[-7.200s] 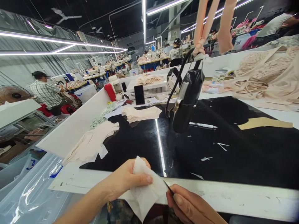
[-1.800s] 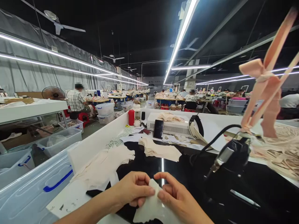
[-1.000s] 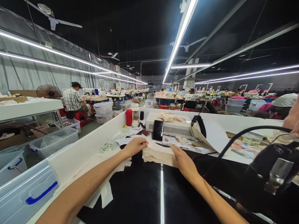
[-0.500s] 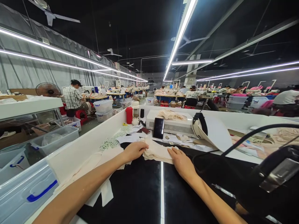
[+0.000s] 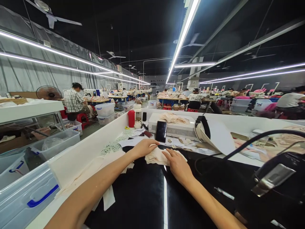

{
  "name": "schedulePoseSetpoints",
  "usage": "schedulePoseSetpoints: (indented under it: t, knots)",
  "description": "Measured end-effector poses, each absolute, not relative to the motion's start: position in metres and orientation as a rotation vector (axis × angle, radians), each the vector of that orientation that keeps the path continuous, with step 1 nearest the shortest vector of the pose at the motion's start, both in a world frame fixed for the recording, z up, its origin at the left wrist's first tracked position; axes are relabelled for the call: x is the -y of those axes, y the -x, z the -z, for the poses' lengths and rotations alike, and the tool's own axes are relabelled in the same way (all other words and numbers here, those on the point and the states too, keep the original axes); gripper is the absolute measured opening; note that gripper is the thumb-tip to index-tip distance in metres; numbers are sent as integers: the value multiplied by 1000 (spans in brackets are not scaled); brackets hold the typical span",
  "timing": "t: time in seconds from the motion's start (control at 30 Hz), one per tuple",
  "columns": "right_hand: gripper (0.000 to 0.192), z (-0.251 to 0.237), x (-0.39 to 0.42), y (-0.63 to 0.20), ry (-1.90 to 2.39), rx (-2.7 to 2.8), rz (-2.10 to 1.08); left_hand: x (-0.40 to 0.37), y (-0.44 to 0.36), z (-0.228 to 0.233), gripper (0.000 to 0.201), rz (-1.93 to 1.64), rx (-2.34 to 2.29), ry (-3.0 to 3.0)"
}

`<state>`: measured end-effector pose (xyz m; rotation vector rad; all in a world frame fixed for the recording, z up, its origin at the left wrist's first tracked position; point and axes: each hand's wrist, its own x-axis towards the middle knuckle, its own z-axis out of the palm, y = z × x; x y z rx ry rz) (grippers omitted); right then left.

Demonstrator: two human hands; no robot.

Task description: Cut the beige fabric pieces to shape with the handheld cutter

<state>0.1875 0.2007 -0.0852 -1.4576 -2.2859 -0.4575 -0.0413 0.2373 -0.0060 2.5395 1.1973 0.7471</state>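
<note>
right hand [image 5: 178,163] lay with slightly spread fingers on the cream cloth stack [image 5: 153,156], left hand [image 5: 143,148] was curved at its edge, whether pinching I could not tell

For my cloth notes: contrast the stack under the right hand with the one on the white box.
The near stack lies on the black surface, the far stack on the white box. The right hand rests on the near stack; none touches the far stack. Both are pale, layered cloth.
</note>
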Motion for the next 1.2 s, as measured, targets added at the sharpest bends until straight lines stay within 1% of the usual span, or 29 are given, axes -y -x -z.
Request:
schedulePoseSetpoints:
  t: [0.2, 0.4, 0.6, 0.73, 0.87, 0.97, 1.0, 1.1, 1.2]
  knots:
    - [34, 104, -206, -199, 1471, 2225, 424, -246, 41, 21, 35, -535, -1254, -2572]
    - [38, 120, -210, -207, 1456, 2220, 379, -235, 46, 34, 45, -417, -1455, -2510]
    - [39, 127, -218, -212, 1437, 2236, 319, -222, 38, 42, 52, -391, -1564, -2429]
    - [48, 124, -216, -215, 1387, 2235, 295, -220, 41, 31, 54, -435, -1564, -2418]
    - [55, 119, -196, -211, 1301, 2224, 266, -218, 76, 5, 47, -549, -1607, -2419]
    - [53, 119, -171, -204, 1229, 2236, 223, -211, 120, -12, 36, -562, -1753, -2357]
    - [52, 120, -162, -202, 1204, 2243, 207, -207, 135, -14, 35, -544, -1815, -2323]
    - [45, 122, -136, -194, 1115, 2273, 137, -193, 173, -10, 36, -467, -2001, -2190]
    - [40, 120, -108, -190, 1015, 2291, 28, -181, 193, 6, 36, -415, -2108, -2074]
